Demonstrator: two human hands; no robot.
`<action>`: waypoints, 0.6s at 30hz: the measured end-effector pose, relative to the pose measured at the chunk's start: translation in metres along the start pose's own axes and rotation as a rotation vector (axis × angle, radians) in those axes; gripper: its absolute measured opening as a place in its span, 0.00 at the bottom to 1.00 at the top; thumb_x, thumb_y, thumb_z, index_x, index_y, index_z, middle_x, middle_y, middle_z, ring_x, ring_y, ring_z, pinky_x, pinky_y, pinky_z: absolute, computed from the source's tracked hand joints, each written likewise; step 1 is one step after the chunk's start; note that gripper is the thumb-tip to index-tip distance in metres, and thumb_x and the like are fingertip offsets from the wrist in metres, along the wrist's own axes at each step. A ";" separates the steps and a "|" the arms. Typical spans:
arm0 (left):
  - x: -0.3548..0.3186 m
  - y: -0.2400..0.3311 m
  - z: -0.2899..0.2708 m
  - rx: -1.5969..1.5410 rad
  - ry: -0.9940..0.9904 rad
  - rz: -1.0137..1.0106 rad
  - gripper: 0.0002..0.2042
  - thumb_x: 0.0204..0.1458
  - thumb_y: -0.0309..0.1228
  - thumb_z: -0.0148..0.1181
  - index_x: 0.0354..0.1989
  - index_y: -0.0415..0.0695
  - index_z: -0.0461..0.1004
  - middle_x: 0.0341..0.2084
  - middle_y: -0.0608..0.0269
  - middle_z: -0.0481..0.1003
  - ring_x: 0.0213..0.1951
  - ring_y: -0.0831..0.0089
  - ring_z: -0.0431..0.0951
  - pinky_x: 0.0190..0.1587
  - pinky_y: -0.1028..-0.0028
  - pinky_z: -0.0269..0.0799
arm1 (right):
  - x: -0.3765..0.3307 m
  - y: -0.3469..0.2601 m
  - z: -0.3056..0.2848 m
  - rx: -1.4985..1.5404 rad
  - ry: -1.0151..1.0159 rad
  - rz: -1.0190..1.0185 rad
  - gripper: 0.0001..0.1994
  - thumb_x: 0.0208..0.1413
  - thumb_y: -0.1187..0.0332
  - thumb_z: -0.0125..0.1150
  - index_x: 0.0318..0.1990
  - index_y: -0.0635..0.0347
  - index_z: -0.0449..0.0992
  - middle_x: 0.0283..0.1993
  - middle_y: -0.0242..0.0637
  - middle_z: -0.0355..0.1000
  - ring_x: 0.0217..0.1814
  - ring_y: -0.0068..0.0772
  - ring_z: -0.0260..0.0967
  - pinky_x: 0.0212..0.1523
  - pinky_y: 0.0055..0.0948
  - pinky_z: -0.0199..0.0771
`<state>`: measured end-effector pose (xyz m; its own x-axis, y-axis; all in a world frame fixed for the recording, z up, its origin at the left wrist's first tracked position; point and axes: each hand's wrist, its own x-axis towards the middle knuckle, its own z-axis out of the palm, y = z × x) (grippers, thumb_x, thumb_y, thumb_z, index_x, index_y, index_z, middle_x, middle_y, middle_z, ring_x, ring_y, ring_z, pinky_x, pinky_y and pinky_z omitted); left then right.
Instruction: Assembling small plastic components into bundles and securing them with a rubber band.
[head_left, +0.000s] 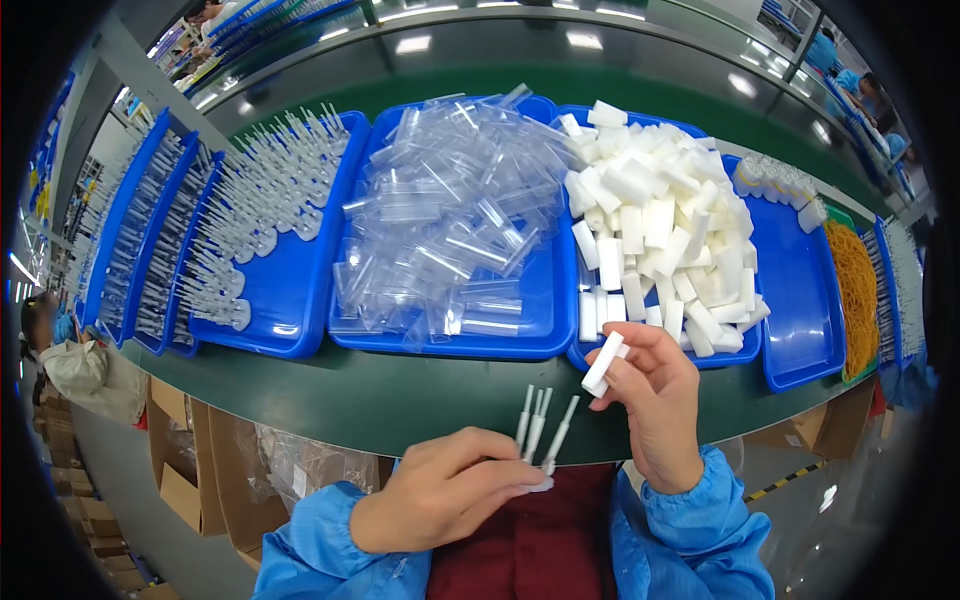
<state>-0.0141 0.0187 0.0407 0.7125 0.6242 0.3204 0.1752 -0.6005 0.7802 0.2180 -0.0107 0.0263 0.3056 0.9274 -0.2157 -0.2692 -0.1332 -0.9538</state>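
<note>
My left hand (450, 490) is closed on several white stemmed plastic pieces (537, 430), low at the front edge of the bench. Their thin stems point upward, and a flat pale base shows below my fingers. Higher up and to the right, my right hand (655, 400) pinches a white foam block (603, 364) between thumb and fingers; part of a second block seems to show behind it. Just beyond that hand, a heap of similar white foam blocks (655, 225) fills a blue tray (585, 352). The two hands are apart.
Clear plastic sleeves (450, 200) pile up in a middle blue tray (550, 343). At left, more stemmed pieces (265, 190) stand in trays. Rightward are a blue tray (800, 350) with rolled clear-and-white parts (775, 178) and orange rubber bands (852, 290). Cardboard boxes (225, 480) sit below the bench.
</note>
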 end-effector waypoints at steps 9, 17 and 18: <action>0.003 -0.007 0.019 -0.027 0.071 -0.044 0.14 0.47 0.19 0.70 0.43 0.44 0.81 0.39 0.59 0.75 0.36 0.62 0.79 0.36 0.67 0.77 | -0.020 -0.002 -0.013 -0.210 -0.253 -0.038 0.16 0.62 0.76 0.64 0.57 0.68 0.76 0.41 0.37 0.80 0.38 0.20 0.77 0.39 0.19 0.77; 0.001 -0.017 0.033 -0.038 0.257 0.040 0.21 0.40 0.16 0.71 0.45 0.44 0.79 0.39 0.58 0.76 0.39 0.60 0.79 0.39 0.66 0.77 | -0.025 -0.002 -0.015 -0.191 -0.384 -0.079 0.18 0.62 0.76 0.65 0.59 0.67 0.73 0.38 0.37 0.80 0.38 0.20 0.78 0.41 0.20 0.78; 0.000 -0.018 0.032 -0.046 0.254 0.037 0.21 0.39 0.16 0.72 0.45 0.44 0.79 0.39 0.59 0.76 0.39 0.61 0.79 0.39 0.66 0.76 | -0.024 -0.002 -0.014 -0.191 -0.395 -0.067 0.18 0.62 0.76 0.64 0.59 0.67 0.73 0.38 0.37 0.80 0.38 0.20 0.78 0.41 0.20 0.78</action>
<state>0.0044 0.0134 0.0097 0.5232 0.7112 0.4694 0.1168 -0.6055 0.7872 0.2245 -0.0374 0.0308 -0.0657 0.9937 -0.0910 -0.0761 -0.0959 -0.9925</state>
